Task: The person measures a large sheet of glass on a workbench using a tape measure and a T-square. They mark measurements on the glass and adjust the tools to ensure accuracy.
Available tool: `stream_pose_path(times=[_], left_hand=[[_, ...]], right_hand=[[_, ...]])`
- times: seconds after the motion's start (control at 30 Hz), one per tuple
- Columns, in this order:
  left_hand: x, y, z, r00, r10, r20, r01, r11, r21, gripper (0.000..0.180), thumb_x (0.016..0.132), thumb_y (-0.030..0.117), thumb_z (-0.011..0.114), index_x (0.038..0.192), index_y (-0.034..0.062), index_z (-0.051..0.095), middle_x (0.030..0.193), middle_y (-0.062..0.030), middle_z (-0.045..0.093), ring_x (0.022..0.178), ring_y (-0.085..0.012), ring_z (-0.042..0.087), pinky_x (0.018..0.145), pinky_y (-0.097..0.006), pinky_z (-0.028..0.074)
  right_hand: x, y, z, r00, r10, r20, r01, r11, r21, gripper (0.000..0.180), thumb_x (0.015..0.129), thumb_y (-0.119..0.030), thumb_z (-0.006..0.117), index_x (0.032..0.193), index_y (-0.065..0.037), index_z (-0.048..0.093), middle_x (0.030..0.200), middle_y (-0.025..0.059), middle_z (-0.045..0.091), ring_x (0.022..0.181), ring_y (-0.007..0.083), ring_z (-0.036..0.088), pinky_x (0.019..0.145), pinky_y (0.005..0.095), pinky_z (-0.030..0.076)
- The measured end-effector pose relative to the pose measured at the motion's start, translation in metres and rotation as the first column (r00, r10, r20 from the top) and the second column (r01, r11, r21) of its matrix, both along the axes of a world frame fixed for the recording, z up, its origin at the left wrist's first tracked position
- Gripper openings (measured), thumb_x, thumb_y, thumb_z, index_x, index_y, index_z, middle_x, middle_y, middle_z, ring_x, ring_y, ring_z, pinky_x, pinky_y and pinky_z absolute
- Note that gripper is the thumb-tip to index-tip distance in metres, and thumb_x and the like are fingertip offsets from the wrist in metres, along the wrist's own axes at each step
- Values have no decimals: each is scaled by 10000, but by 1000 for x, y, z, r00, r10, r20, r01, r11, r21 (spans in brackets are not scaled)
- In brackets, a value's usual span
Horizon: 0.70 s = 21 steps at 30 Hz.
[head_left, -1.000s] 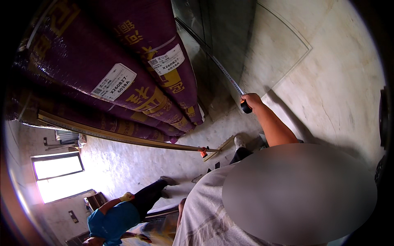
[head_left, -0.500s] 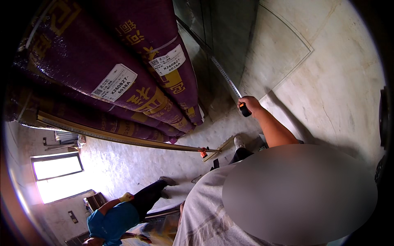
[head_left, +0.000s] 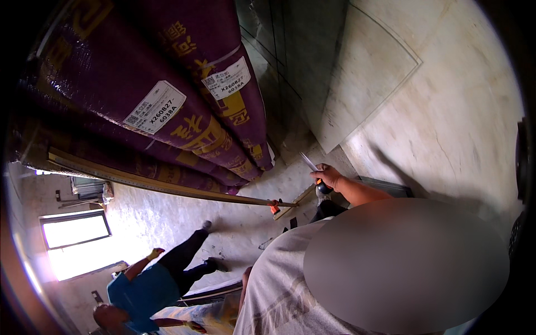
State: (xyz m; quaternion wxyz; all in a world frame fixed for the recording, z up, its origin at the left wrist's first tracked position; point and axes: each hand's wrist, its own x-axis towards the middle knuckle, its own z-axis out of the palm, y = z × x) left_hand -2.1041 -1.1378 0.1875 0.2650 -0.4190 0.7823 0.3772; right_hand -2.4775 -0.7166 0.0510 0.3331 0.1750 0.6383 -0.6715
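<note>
My right hand (head_left: 330,177) is closed around a black-and-orange tape measure (head_left: 323,186), with a short length of pale blade (head_left: 309,162) sticking out past the fingers. The hand hangs over the floor, above a shoe and dark trouser leg. Of my left arm only a sliver of skin (head_left: 245,276) shows at the left edge of my grey shirt; its fingers are hidden. Left of the right hand stand large purple-wrapped bundles (head_left: 184,106) with gold print and white labels. Along them runs a long yellowish bar (head_left: 167,190) with scale-like marks and an orange piece (head_left: 274,207) near its end.
Glass-like panels (head_left: 312,61) lean beyond the right hand, beside a pale, streaked surface (head_left: 446,111). A person in a blue shirt (head_left: 148,290) and dark trousers is at the lower left, near a bright window (head_left: 77,230). A large blurred oval covers the lower right.
The tape measure's long blade has drawn back to a short length. My right hand has come down, nearer to the shoe. The person in blue has stepped, shifting left and down.
</note>
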Motion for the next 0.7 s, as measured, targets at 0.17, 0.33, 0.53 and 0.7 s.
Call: stream_pose_path(times=[0.17, 0.33, 0.53, 0.7], left_hand=[[-25, -6, -6, 946, -305, -110, 298, 952, -71, 342, 973, 273, 686, 1131, -28, 718, 999, -113, 751, 926, -178, 700, 842, -345, 549], [-88, 36, 49, 930, 158, -331, 17, 883, 469, 488, 1002, 330, 662, 1337, -15, 574, 1186, -142, 685, 1034, -232, 682, 910, -373, 545], [-135, 56, 136, 839, 428, -336, 27, 585, 811, 734, 939, 348, 748, 1487, 12, 394, 1347, -169, 576, 1193, -285, 621, 1049, -403, 499], [-52, 19, 86, 799, 541, -262, -218, 668, 712, 505, 911, 225, 771, 1326, 47, 544, 1099, -75, 685, 856, -158, 675, 713, -312, 575]], right_hand=[[33, -18, -7, 951, 222, -216, -168, 956, 242, 352, 881, -364, 705, 1029, -49, 759, 1009, 173, 726, 931, 287, 689, 816, 379, 525], [56, -97, 80, 641, 586, -495, -515, 807, 290, 466, 1000, -452, 597, 1182, -33, 686, 1151, 119, 709, 1062, 214, 660, 941, 342, 501], [97, -203, 226, 528, 687, -499, -830, 542, -133, 517, 1080, -323, 495, 1497, -24, 438, 1378, 120, 554, 1288, 209, 528, 1105, 347, 403], [147, -187, 196, 566, 666, -486, -790, 607, -89, 450, 1025, -263, 506, 1387, 1, 549, 1358, 107, 576, 1332, 206, 493, 1167, 343, 319]])
